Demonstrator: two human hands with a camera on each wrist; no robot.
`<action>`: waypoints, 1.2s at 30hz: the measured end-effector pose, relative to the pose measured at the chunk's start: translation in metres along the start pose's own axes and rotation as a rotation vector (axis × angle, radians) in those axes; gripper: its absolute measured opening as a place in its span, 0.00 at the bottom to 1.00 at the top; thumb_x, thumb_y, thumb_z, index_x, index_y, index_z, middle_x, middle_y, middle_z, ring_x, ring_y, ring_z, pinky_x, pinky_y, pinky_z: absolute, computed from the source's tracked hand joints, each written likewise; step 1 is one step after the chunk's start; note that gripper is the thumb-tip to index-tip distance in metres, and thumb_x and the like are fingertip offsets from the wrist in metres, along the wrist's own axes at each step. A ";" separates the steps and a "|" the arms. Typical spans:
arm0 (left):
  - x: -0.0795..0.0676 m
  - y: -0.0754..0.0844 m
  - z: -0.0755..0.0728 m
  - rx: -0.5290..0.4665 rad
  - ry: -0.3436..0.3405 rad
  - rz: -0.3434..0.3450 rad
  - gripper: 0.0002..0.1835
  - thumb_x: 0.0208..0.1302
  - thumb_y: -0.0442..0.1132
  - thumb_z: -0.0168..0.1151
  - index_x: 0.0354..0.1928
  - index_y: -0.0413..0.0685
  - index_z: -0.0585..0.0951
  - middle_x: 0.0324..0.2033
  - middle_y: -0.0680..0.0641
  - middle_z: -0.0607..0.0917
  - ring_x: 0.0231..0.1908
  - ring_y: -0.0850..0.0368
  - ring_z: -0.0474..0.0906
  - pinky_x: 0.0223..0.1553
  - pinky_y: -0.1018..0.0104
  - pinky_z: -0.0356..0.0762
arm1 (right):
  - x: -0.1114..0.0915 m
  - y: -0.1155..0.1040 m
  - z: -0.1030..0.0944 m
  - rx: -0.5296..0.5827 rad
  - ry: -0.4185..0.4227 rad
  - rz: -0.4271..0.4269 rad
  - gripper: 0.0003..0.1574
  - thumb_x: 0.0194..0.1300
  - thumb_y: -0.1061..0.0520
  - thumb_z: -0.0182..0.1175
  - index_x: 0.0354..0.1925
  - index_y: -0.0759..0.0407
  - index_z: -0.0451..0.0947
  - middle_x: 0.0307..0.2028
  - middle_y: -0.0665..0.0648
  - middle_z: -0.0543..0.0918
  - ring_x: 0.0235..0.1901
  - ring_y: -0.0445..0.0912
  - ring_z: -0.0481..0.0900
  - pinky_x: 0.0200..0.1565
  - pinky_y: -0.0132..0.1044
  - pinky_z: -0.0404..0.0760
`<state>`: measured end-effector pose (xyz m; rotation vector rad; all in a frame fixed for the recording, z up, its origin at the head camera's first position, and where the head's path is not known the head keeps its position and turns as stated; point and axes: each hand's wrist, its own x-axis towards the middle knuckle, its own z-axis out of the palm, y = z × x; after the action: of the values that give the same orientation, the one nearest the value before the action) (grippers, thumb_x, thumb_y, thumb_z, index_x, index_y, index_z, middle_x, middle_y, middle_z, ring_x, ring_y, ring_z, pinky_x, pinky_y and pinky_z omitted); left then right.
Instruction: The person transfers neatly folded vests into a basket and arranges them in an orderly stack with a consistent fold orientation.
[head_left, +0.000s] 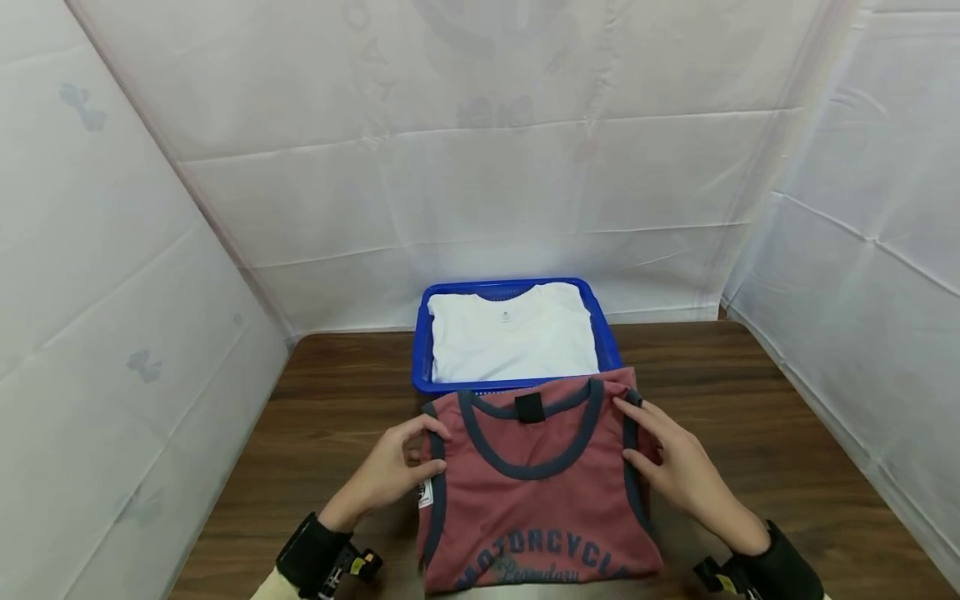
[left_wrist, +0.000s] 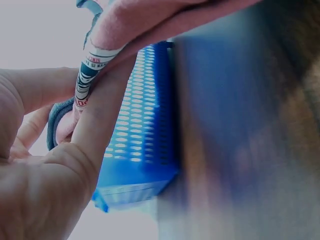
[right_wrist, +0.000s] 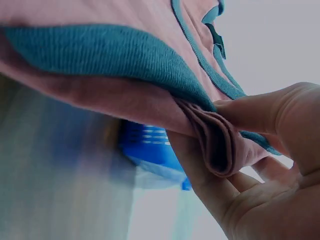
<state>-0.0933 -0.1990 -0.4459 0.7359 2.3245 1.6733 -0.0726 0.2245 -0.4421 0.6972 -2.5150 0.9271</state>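
Observation:
A folded reddish-pink shirt (head_left: pixel 536 500) with dark blue-grey trim and "MOTORCYCLE" lettering is held up above the table, its neckline toward the basket. My left hand (head_left: pixel 390 467) pinches its left edge near a white printed tag (left_wrist: pixel 95 60), thumb on one face and fingers on the other. On the opposite side my right hand (head_left: pixel 671 462) grips the right edge; folded layers (right_wrist: pixel 220 140) show between thumb and fingers in the right wrist view. Just beyond stands a blue perforated basket (head_left: pixel 422 358) with a folded white shirt (head_left: pixel 513 337) in it. The pink shirt's top overlaps the basket's near rim.
The brown wooden table (head_left: pixel 337 392) reaches back to a white cloth wall (head_left: pixel 487 192). More white sheeting stands at the left (head_left: pixel 135 292) and right (head_left: pixel 862 233) sides. Dark bands with small cameras sit on both wrists.

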 end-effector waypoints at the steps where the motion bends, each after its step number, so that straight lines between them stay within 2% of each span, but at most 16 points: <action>1: 0.000 0.003 -0.002 0.002 0.009 0.010 0.17 0.66 0.25 0.67 0.54 0.42 0.78 0.49 0.37 0.80 0.42 0.51 0.84 0.41 0.61 0.85 | 0.002 -0.002 -0.002 0.006 0.011 -0.007 0.50 0.53 0.75 0.74 0.72 0.57 0.71 0.65 0.68 0.74 0.25 0.36 0.70 0.26 0.30 0.67; 4: -0.001 0.012 -0.006 0.038 0.045 0.033 0.15 0.65 0.26 0.68 0.52 0.44 0.80 0.46 0.39 0.80 0.38 0.53 0.82 0.39 0.63 0.84 | 0.007 -0.008 -0.009 0.016 0.039 -0.024 0.51 0.54 0.76 0.73 0.73 0.57 0.70 0.63 0.67 0.75 0.22 0.34 0.66 0.24 0.29 0.68; 7: 0.001 0.021 -0.010 0.098 0.097 0.046 0.15 0.65 0.27 0.69 0.51 0.47 0.82 0.41 0.43 0.80 0.34 0.57 0.79 0.38 0.65 0.82 | 0.013 -0.010 -0.013 0.001 0.073 -0.039 0.50 0.55 0.75 0.73 0.73 0.56 0.70 0.64 0.68 0.74 0.25 0.36 0.67 0.25 0.29 0.68; 10: 0.004 0.031 -0.013 0.168 0.168 0.069 0.16 0.64 0.27 0.71 0.50 0.51 0.84 0.39 0.47 0.80 0.31 0.57 0.77 0.37 0.66 0.81 | 0.022 -0.008 -0.014 -0.012 0.115 -0.064 0.51 0.55 0.76 0.72 0.74 0.56 0.69 0.65 0.67 0.74 0.25 0.37 0.66 0.25 0.28 0.65; 13: 0.009 0.038 -0.012 0.236 0.259 0.136 0.19 0.63 0.27 0.71 0.53 0.52 0.85 0.39 0.49 0.80 0.30 0.57 0.76 0.34 0.68 0.80 | 0.032 -0.006 -0.013 -0.018 0.166 -0.099 0.52 0.56 0.77 0.69 0.76 0.57 0.66 0.66 0.66 0.72 0.28 0.39 0.68 0.29 0.28 0.64; 15: 0.013 0.042 -0.010 0.253 0.321 0.176 0.20 0.64 0.27 0.70 0.56 0.52 0.84 0.45 0.48 0.81 0.32 0.58 0.77 0.33 0.69 0.80 | 0.040 -0.006 -0.012 -0.020 0.206 -0.124 0.53 0.56 0.79 0.68 0.76 0.59 0.65 0.69 0.67 0.70 0.36 0.43 0.74 0.33 0.26 0.64; 18: 0.020 0.049 -0.007 0.264 0.402 0.229 0.24 0.64 0.25 0.69 0.60 0.51 0.81 0.56 0.47 0.80 0.32 0.58 0.79 0.30 0.69 0.80 | 0.054 -0.006 -0.015 -0.028 0.252 -0.164 0.53 0.56 0.79 0.66 0.77 0.61 0.62 0.70 0.68 0.68 0.47 0.49 0.75 0.38 0.27 0.64; 20: 0.026 0.055 -0.008 0.272 0.436 0.262 0.27 0.63 0.25 0.69 0.63 0.50 0.80 0.63 0.46 0.77 0.31 0.58 0.79 0.28 0.69 0.79 | 0.065 -0.007 -0.019 -0.027 0.282 -0.194 0.53 0.57 0.79 0.65 0.78 0.62 0.61 0.69 0.69 0.68 0.42 0.48 0.75 0.36 0.27 0.63; 22: 0.034 0.061 -0.011 0.303 0.459 0.303 0.31 0.62 0.26 0.70 0.66 0.51 0.77 0.65 0.47 0.75 0.30 0.58 0.77 0.26 0.70 0.76 | 0.077 -0.007 -0.025 -0.027 0.304 -0.223 0.53 0.58 0.78 0.64 0.78 0.63 0.59 0.68 0.70 0.68 0.35 0.44 0.70 0.33 0.27 0.61; 25: 0.045 0.070 -0.018 0.388 0.487 0.362 0.38 0.59 0.29 0.74 0.71 0.52 0.73 0.69 0.47 0.72 0.41 0.56 0.79 0.35 0.68 0.77 | 0.097 -0.009 -0.033 -0.013 0.329 -0.264 0.55 0.57 0.76 0.66 0.79 0.63 0.57 0.70 0.70 0.66 0.41 0.48 0.75 0.41 0.25 0.67; 26: 0.048 0.073 -0.020 0.415 0.494 0.380 0.40 0.59 0.30 0.75 0.73 0.52 0.71 0.70 0.46 0.70 0.46 0.54 0.79 0.38 0.67 0.76 | 0.103 -0.010 -0.035 -0.008 0.335 -0.274 0.57 0.56 0.76 0.67 0.79 0.64 0.56 0.71 0.70 0.65 0.49 0.52 0.76 0.47 0.25 0.69; 27: 0.052 0.076 -0.023 0.447 0.503 0.396 0.41 0.58 0.31 0.75 0.74 0.52 0.70 0.71 0.46 0.69 0.47 0.54 0.78 0.39 0.66 0.76 | 0.108 -0.010 -0.036 -0.013 0.335 -0.278 0.58 0.55 0.75 0.69 0.79 0.63 0.55 0.73 0.69 0.63 0.56 0.55 0.76 0.52 0.27 0.69; 29: 0.059 0.080 -0.028 0.508 0.523 0.424 0.42 0.58 0.32 0.75 0.75 0.51 0.69 0.73 0.44 0.68 0.45 0.54 0.78 0.39 0.64 0.74 | 0.118 -0.011 -0.039 -0.026 0.340 -0.280 0.62 0.54 0.75 0.72 0.80 0.64 0.53 0.75 0.69 0.60 0.68 0.61 0.67 0.62 0.36 0.69; 33: 0.073 0.085 -0.038 0.574 0.556 0.461 0.42 0.57 0.31 0.73 0.75 0.49 0.69 0.71 0.41 0.70 0.28 0.56 0.68 0.29 0.64 0.69 | 0.135 -0.009 -0.041 -0.068 0.340 -0.252 0.64 0.55 0.74 0.73 0.81 0.62 0.50 0.77 0.68 0.56 0.72 0.62 0.63 0.57 0.54 0.73; 34: 0.076 0.086 -0.040 0.581 0.562 0.464 0.42 0.57 0.31 0.73 0.75 0.49 0.69 0.70 0.41 0.70 0.29 0.56 0.68 0.30 0.64 0.68 | 0.139 -0.009 -0.040 -0.073 0.341 -0.245 0.64 0.55 0.74 0.73 0.81 0.61 0.49 0.77 0.68 0.56 0.72 0.62 0.62 0.56 0.57 0.73; 36: 0.083 0.086 -0.044 0.590 0.570 0.468 0.42 0.56 0.30 0.72 0.75 0.48 0.69 0.69 0.40 0.70 0.32 0.54 0.69 0.32 0.62 0.68 | 0.146 -0.007 -0.039 -0.079 0.340 -0.229 0.63 0.57 0.74 0.71 0.82 0.60 0.49 0.78 0.67 0.55 0.71 0.62 0.64 0.50 0.56 0.75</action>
<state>-0.1587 -0.1747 -0.3394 1.0848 3.3410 1.4872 -0.1809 0.2000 -0.3386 0.7176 -2.1119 0.7864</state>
